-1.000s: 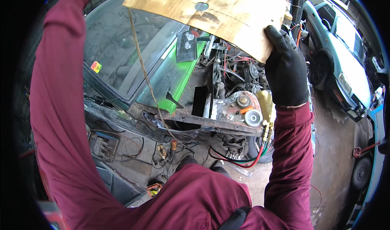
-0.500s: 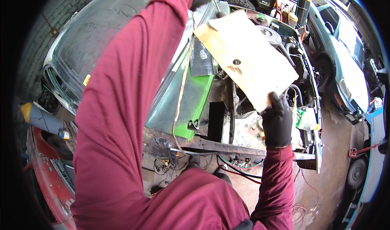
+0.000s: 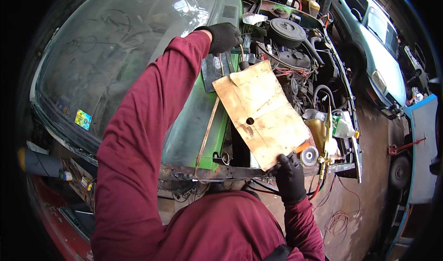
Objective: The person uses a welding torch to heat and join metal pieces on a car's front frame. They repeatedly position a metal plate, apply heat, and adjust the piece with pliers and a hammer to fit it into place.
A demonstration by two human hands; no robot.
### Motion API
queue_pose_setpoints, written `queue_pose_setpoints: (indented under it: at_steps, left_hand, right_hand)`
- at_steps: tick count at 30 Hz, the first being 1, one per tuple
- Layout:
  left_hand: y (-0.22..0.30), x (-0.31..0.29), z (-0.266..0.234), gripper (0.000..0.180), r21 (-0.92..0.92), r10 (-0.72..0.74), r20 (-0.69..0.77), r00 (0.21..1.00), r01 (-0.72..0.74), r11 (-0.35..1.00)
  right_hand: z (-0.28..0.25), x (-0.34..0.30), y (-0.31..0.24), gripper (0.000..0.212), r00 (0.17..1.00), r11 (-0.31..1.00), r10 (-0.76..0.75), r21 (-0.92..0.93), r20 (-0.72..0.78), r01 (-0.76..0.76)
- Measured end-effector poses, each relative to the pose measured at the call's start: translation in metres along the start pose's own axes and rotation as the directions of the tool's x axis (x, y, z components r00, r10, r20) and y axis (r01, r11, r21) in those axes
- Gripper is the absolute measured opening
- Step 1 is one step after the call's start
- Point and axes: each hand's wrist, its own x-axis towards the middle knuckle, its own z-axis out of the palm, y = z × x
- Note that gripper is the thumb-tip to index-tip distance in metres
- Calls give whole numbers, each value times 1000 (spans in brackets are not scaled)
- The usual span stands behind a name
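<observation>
My right hand (image 3: 290, 178), in a black glove, pinches the near lower corner of a tan, creased sheet like cardboard (image 3: 272, 122). The sheet has one dark round hole and slants over the open engine bay. My left hand (image 3: 225, 37), also gloved, is closed at the sheet's far side, around a brownish cable (image 3: 208, 134). That cable hangs down across the green fender to the front edge; a short length beyond my fist ends in a black piece (image 3: 244, 65). A dark flat plate (image 3: 213, 74) lies on the fender below my left hand.
The engine bay holds a round black air cleaner (image 3: 287, 31) and hoses. Brass torch-like fittings (image 3: 326, 161) and a grey disc (image 3: 309, 156) sit right of the sheet. A dusty windshield (image 3: 124, 44) spreads left. Hoses coil on the floor (image 3: 338, 222); a light-coloured vehicle (image 3: 376, 44) stands right.
The sheet has come down and nearer to me, with my right hand at its corner. My left hand has also come lower and nearer. More of the engine shows.
</observation>
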Motion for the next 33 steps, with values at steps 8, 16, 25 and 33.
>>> queue_pose_setpoints:
  at_steps: [8, 16, 25, 33]
  left_hand:
    - [26, 7, -22, 32, 384, 312, -15, 950, -283, 879]
    - [76, -28, -49, 34, 396, 484, -130, 866, -402, 826]
    - [147, -66, -85, 32, 893, 921, 122, 371, -446, 62]
    - [150, -82, -92, 33, 880, 914, 147, 377, -473, 53]
  right_hand:
    - [20, 13, 13, 32, 981, 984, 164, 50, 104, -170]
    - [12, 25, -38, 33, 989, 921, 147, -362, -17, -143]
    - [49, 112, -202, 67, 373, 14, -858, -709, 354, 705]
    - [56, 126, -265, 68, 464, 50, -657, -579, 595, 813]
